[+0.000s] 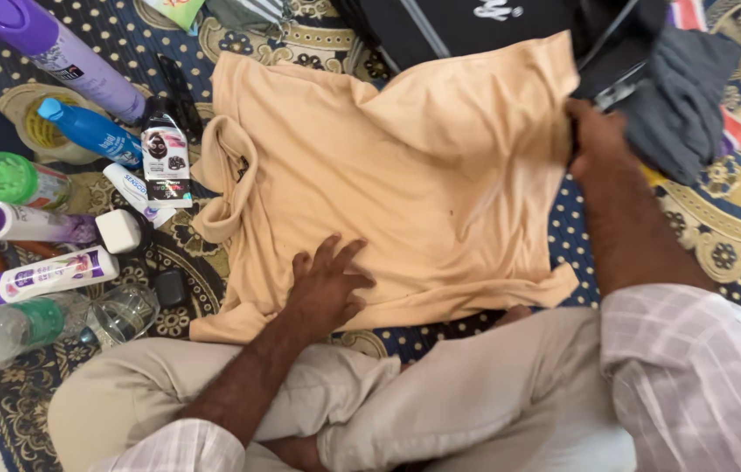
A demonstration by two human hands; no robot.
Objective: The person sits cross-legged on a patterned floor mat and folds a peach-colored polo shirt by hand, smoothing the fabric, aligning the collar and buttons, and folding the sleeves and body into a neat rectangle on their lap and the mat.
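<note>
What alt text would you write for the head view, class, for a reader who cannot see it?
A seated person spreads a peach T-shirt on a patterned rug, left hand flat on it, right hand gripping its far edge. Bottles lie alongside.

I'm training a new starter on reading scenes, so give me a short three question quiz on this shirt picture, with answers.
1. True or false: the left hand lies flat on the peach shirt.
2. Which edge of the shirt does the right hand grip? A) far right edge B) collar C) near hem
3. Fill in: the blue bottle lies to the ____ of the shirt.

Key:
1. True
2. A
3. Left
</note>
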